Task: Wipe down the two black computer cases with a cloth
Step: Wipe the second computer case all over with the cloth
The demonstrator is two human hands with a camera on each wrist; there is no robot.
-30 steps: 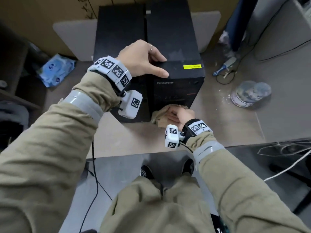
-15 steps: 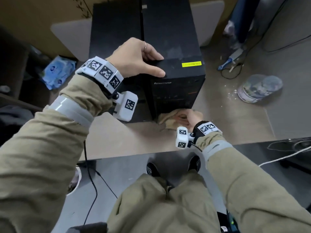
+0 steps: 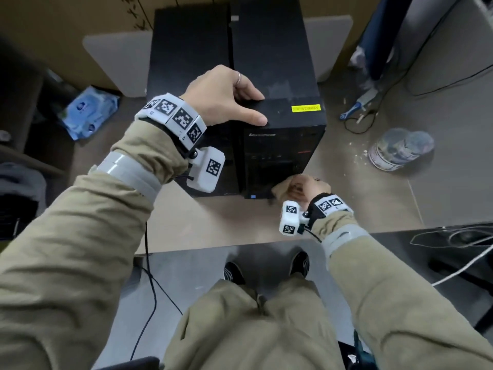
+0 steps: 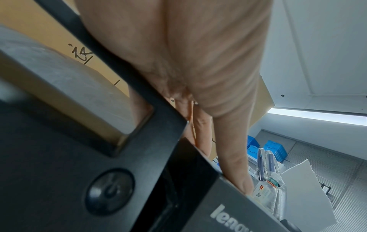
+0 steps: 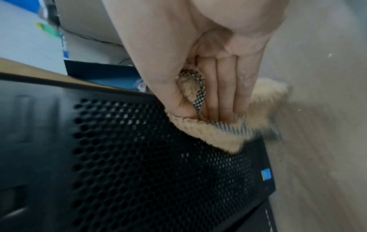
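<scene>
Two black computer cases stand side by side on the table, the left case (image 3: 186, 49) and the right case (image 3: 274, 62), which has a yellow sticker on top. My left hand (image 3: 226, 100) rests on their tops at the front, thumb lying straight along the right case's front edge. In the left wrist view the left hand (image 4: 198, 62) lies over the left case (image 4: 59, 157) and the right case (image 4: 228, 211). My right hand (image 3: 306, 188) grips a tan cloth (image 3: 282, 186) against the lower right front corner of the right case. Close up, the right hand (image 5: 198, 47) bunches the cloth (image 5: 208, 133) on the perforated grille (image 5: 139, 157).
A blue pack of wipes (image 3: 88, 113) lies left of the cases. On the right lie a clear jar on its side (image 3: 400, 149), a blue-handled tool (image 3: 357, 105) and a thin black cable (image 3: 354, 126). The table's front edge (image 3: 213, 247) runs just below my right wrist.
My right hand has slid the cloth to the right along the bottom of the right case's front, from its lower left to its lower right corner. The left hand has stayed on top.
</scene>
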